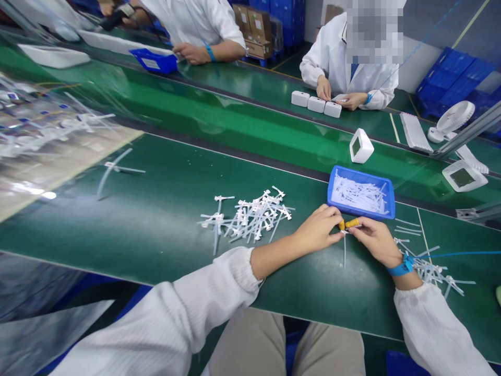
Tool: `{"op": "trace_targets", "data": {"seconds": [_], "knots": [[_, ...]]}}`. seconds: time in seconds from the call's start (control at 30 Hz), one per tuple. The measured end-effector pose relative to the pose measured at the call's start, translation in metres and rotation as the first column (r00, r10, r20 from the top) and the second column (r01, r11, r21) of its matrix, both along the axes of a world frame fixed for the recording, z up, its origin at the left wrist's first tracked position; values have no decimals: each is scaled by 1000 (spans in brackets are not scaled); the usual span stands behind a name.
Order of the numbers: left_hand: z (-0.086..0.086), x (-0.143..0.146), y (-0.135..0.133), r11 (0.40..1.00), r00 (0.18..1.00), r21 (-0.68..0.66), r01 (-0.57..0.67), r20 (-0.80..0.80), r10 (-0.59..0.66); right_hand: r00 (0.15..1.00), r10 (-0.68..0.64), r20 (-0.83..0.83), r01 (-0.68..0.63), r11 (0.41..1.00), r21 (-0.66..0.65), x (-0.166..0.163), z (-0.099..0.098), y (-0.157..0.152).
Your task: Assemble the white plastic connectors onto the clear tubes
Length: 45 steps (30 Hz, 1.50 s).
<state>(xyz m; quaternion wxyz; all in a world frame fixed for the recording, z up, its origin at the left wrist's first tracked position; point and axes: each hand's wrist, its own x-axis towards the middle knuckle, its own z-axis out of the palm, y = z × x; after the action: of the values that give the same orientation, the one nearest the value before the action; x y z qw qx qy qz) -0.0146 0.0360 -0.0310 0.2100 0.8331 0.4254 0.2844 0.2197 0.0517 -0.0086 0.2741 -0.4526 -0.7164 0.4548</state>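
Observation:
My left hand (321, 227) is closed in a pinch on a small white connector with a thin translucent tube (345, 251) hanging down from it toward me. My right hand (374, 237) meets it from the right, thumb and finger pressed together at the same connector; what lies between them is too small to make out. Yellow covers (352, 223) sit on fingertips of both hands. Just beyond the hands stands a blue bin (392, 201) holding many short white tube pieces. Left of my left hand lies a pile of white connectors with tubes (256, 215).
More tube pieces (436, 269) lie right of my right wrist, where a blue strap and cord (462, 254) run off. Clear bags of parts (50, 136) are at left. Across the green conveyor, co-workers (348, 57) handle white devices (315, 104). A white device (360, 145) rests on the belt.

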Motion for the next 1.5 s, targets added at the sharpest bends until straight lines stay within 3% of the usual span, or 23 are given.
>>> {"op": "trace_targets", "data": {"seconds": [0.3,0.9,1.27,1.4,1.5], "knots": [[0,0,1,1000,1000,-23,-3,0,3,999,-15,-40,14,999,-31,2,-9,-2],[2,2,4,998,997,-53,24,70,-20,997,-37,72,29,994,109,-6,-2,-10],[3,4,7,996,996,-70,49,71,-44,964,49,262,-117,962,248,-9,17,-11],[2,3,9,994,994,-80,81,79,-75,959,113,258,-167,966,199,-5,16,-5],[4,1,8,994,993,-59,95,68,-91,983,118,144,-131,988,82,0,13,-2]]}}
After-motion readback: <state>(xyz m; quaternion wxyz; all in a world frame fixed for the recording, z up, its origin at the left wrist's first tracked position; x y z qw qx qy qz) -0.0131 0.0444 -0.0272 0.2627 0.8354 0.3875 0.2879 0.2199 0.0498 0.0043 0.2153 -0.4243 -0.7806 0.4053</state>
